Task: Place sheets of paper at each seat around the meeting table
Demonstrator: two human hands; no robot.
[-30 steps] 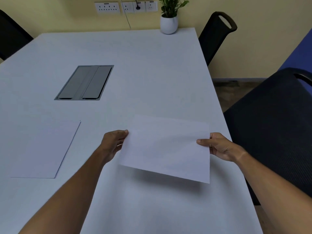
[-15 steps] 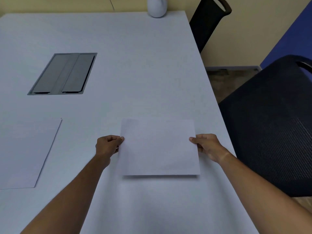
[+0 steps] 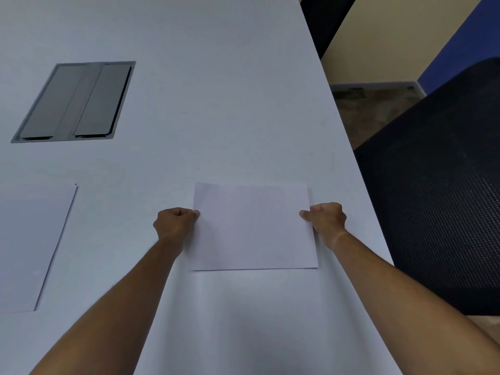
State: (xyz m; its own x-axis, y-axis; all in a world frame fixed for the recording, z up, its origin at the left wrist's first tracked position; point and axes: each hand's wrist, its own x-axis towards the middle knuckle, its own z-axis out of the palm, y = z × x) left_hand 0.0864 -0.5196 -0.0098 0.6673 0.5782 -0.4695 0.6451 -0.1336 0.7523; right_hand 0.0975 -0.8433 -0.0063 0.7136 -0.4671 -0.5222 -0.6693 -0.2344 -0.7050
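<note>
A white sheet of paper lies flat, or nearly flat, on the white meeting table, near its right edge. My left hand pinches the sheet's left edge. My right hand pinches its right edge. A second white sheet lies flat on the table at the left, partly cut off by the frame.
A black mesh chair stands right beside the table's right edge, level with the held sheet. Another black chair shows at the far right corner. A grey cable hatch is set into the tabletop at the upper left.
The sheet came down from a tilted hold above the table to lying level on the surface. My view has tipped down, so the plant and sockets have left the frame.
</note>
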